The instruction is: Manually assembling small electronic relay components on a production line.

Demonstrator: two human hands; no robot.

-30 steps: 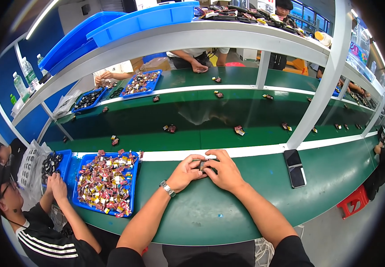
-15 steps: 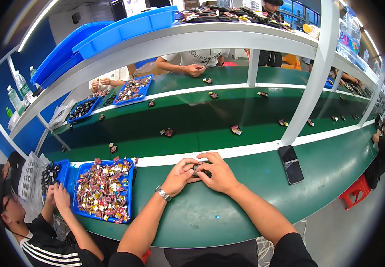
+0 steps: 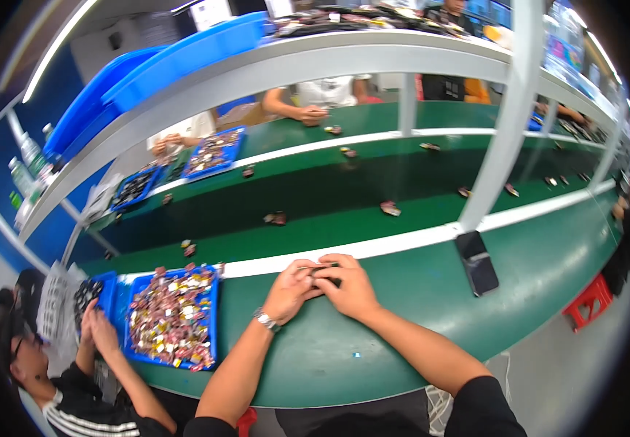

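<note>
Over the green tabletop, close to its white far edge strip, my two hands meet around a small dark part that the fingers mostly cover. My left hand, with a metal watch on the wrist, is closed on its left side. From the right, my right hand pinches the same part with thumb and fingers. Its exact kind cannot be made out. Left of my hands, a blue tray holds a heap of small red, white and yellow parts. To the right lies a dark smartphone-like device.
A co-worker sits at the left beside a blue bin of black parts. Beyond the white strip, a green belt carries scattered small parts. A grey post and shelf beam stand ahead. A red stool is at right.
The view has shifted slightly and is blurrier. My fingers have changed their position a little around the small dark part, and both hands stay together.
</note>
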